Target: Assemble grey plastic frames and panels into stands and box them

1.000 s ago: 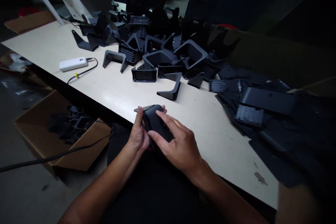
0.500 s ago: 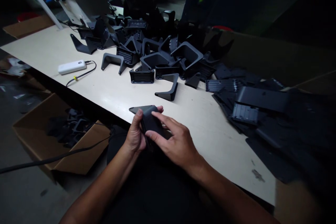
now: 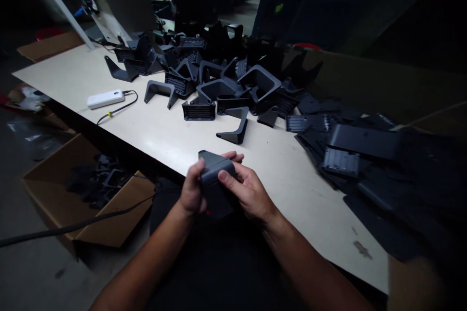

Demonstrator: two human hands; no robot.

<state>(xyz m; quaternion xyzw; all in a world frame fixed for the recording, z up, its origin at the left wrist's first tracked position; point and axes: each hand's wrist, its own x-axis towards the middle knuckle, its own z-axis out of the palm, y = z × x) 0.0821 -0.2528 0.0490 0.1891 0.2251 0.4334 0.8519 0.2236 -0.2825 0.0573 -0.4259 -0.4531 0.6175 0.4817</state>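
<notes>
My left hand and my right hand together grip a dark grey moulded plastic bracket above the table's near edge. Its lower end hangs toward my lap, and my fingers cover part of it. A matching black L-shaped bracket lies on the cream table, a short way beyond my right hand. Behind that bracket rises a heap of similar black plastic parts.
A white power bank with a black cable lies on the table at left. Below the table's edge, an open cardboard box holds dark parts. Flat black pieces cover the table's right side. A black cable crosses the floor.
The bracket has been turned in my hands, its pointed end no longer jutting left and its broad face now toward me. My hands have drawn closer together, and the view has shifted slightly.
</notes>
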